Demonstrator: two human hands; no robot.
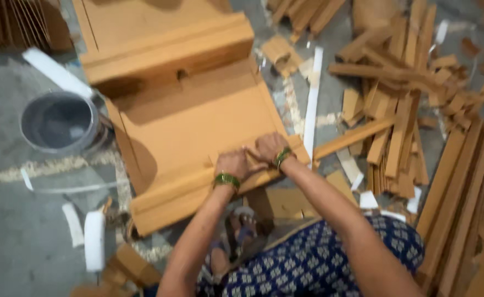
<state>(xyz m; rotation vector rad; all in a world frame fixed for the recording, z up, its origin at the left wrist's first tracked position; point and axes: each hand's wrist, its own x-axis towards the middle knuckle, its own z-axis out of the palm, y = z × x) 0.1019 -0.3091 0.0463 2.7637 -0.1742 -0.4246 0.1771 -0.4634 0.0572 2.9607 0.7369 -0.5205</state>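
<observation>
floor: grey, scrap-strewn | cardboard sheet: flat, runs far-left to near-right, near flap folded | strip pile: right, crowds that side | bucket: left, apart | left hand, right hand: side by side, fingers curled, pressing the near flap; open board lies just beyond them
</observation>
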